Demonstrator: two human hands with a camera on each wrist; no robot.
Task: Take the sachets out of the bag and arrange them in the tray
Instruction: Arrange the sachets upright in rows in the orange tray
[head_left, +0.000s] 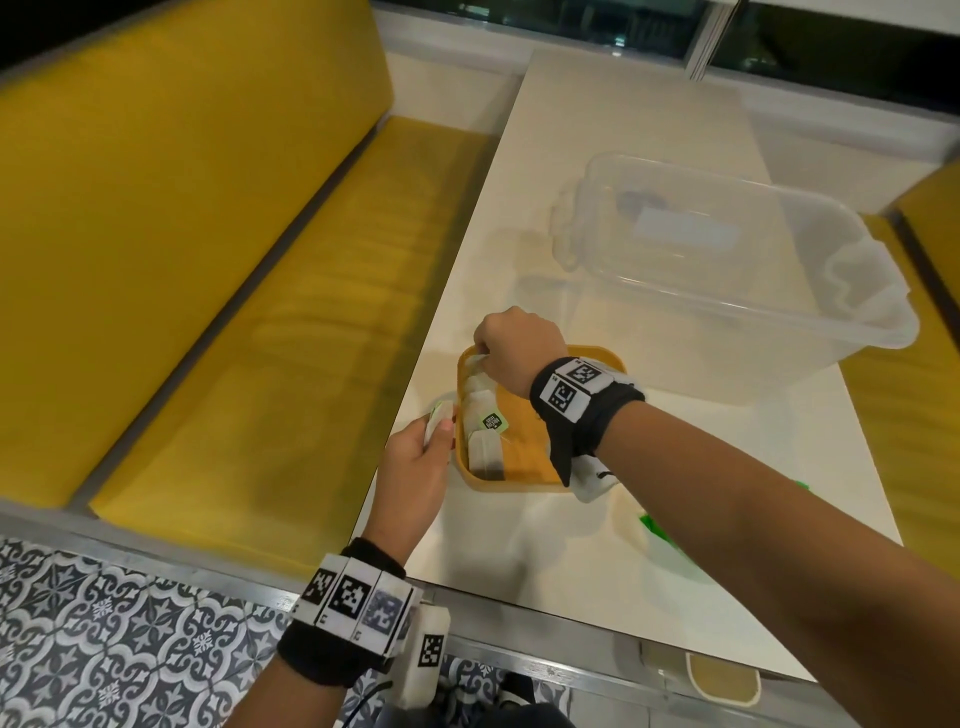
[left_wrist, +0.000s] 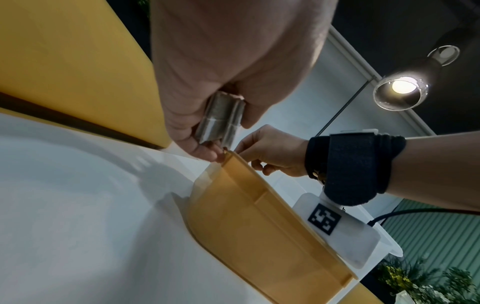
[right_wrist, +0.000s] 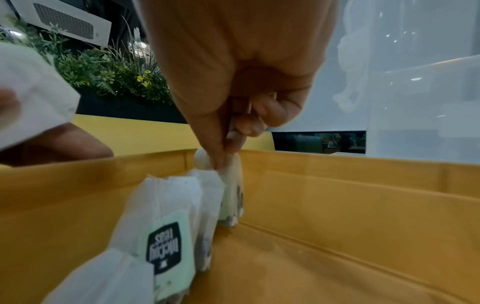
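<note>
A yellow tray (head_left: 524, 431) sits near the white table's left edge. A row of white tea sachets (head_left: 480, 415) with green tags stands along its left wall. My right hand (head_left: 480, 356) reaches down at the tray's far left corner and pinches the top of one sachet (right_wrist: 231, 191) there. Just left of the tray, my left hand (head_left: 441, 426) grips a small stack of sachets (left_wrist: 221, 121). A bit of the green bag (head_left: 657, 525) shows under my right forearm, which hides the remainder.
A large clear plastic bin (head_left: 727, 260) stands on the table (head_left: 545, 545) behind and right of the tray. A yellow bench (head_left: 234, 312) runs along the table's left side. Patterned floor tiles (head_left: 130, 649) lie below the near left corner.
</note>
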